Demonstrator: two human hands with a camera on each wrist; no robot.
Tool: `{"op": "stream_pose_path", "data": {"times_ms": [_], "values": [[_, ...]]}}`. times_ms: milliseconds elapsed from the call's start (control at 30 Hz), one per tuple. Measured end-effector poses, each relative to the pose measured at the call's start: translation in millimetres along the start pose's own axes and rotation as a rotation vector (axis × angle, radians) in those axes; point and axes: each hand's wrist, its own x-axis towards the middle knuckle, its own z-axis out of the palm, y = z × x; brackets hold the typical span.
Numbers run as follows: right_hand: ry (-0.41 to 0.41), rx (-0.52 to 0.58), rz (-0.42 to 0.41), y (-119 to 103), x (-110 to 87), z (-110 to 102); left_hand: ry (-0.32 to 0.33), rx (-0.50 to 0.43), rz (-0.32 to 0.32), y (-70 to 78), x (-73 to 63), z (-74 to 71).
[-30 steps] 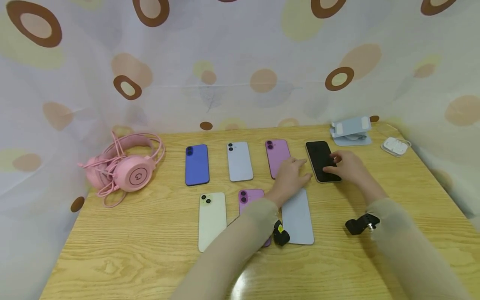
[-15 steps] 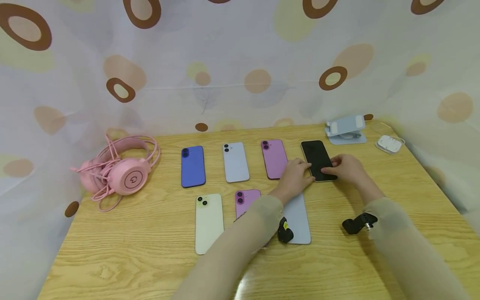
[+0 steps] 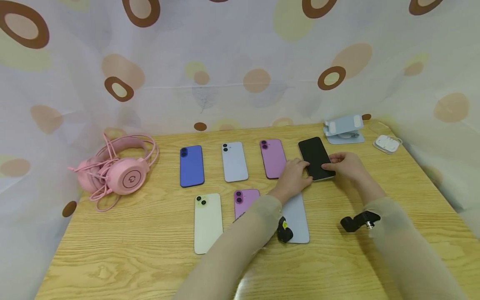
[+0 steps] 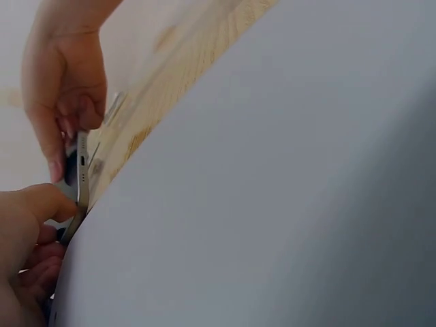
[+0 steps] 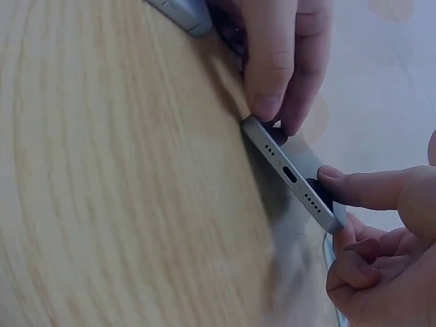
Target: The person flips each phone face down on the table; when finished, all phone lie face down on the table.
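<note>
Black slab phone with a pale metal frame [image 3: 316, 158], screen up, right of centre in the head view, last in the far row on the light wooden surface [image 3: 112, 258]. Left hand [image 3: 294, 177] and right hand [image 3: 343, 165] both pinch its near end; the right wrist view shows that end tilted up, fingertips only on the edge. Risk, as judged: so thin a pinch could let it slide and clap down, or skid into the purple phone with twin lenses [image 3: 273, 158] just beside it. Against the earlier head frames, the black phone sits slightly further up-frame and both hands have closed in on its near end.
</note>
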Motion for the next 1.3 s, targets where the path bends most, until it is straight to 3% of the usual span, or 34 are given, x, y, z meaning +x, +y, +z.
{"op": "stream_pose_path", "data": {"times_ms": [233, 433, 600, 733, 1067, 1300], "values": [[-0.004, 0.023, -0.073, -12, -7.1, -4, 0.003, -0.037, -0.017, 1.4, -1.8, -4.5], [0.015, 0.041, -0.082, -22, -9.7, 1, 0.029, -0.072, -0.009, -0.1, -0.1, -5.7], [0.037, 0.055, -0.151, -25, -11.3, 7, 0.095, -0.328, -0.007, 7.3, 0.4, -17.2], [0.014, 0.064, -0.217, -26, -12.4, 11, 0.114, -0.479, -0.063, 11.9, -2.5, -28.6], [-0.123, -0.043, -0.247, -18, -5.8, 24, 0.165, -0.604, -0.138, 4.4, -14.7, -37.6], [-0.148, -0.125, -0.226, -15, -5.4, 31, 0.184, -0.596, -0.222, -5.6, -22.2, -41.3]]}}
